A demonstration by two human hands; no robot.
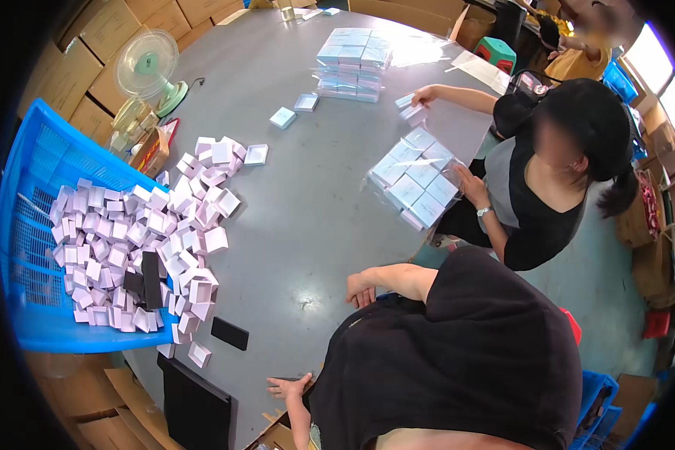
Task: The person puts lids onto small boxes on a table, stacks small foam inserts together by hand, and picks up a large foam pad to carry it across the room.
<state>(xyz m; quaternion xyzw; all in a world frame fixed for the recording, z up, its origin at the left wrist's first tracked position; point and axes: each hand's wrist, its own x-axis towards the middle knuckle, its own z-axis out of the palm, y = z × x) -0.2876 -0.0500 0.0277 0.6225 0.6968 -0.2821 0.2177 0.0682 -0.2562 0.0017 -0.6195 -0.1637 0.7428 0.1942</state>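
My left hand (292,386) is at the near edge of the grey table, fingers spread, holding nothing. Farther along the same edge, my right hand (361,291) rests with its fingers pointing down and nothing visible in it. Left of my hands lie a flat black piece (229,334) and a larger black panel (196,405). Small pale pink open boxes (187,247) spill in a heap from a tipped blue plastic basket (37,300). Two dark pieces (151,280) lie on that heap.
Beside me a co-worker holds small boxes (412,111) in one hand and touches a plastic-wrapped pack of light blue boxes (415,176) with the other. More wrapped packs (350,64) are stacked beyond. A fan (148,67) and cartons (112,30) stand at the far left.
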